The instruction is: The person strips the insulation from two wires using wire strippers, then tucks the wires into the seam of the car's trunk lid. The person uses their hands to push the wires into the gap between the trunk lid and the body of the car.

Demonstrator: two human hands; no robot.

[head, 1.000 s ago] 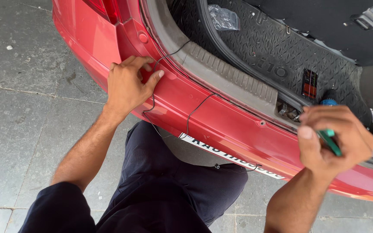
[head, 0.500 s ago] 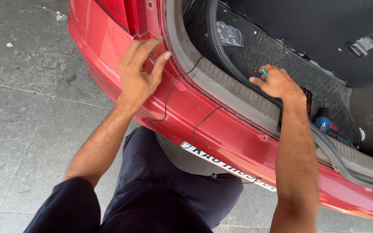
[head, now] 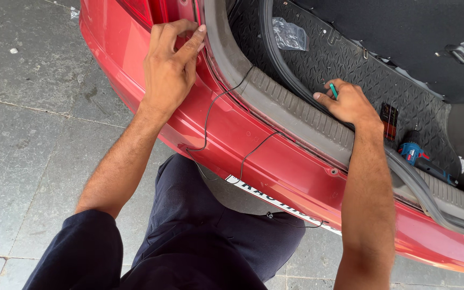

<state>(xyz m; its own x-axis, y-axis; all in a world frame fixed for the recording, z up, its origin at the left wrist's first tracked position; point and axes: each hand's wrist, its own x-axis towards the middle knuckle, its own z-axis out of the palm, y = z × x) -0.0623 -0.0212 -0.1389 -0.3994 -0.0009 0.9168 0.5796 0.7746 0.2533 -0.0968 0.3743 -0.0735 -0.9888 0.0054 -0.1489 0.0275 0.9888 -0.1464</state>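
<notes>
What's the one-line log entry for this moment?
left hand on red bumper corner | right hand holds green tool over boot mat | black wire loose

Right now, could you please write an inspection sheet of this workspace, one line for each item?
Surface: black ribbed boot mat in an open red car.
Job's things: small green tool; loose rubber door seal.
Clutter: clear plastic bag; blue power tool.
Grippers: left hand touches the body edge; right hand grips the green tool.
Cables: thin black wire hangs over the bumper.
Surroundings: grey stone floor.
</notes>
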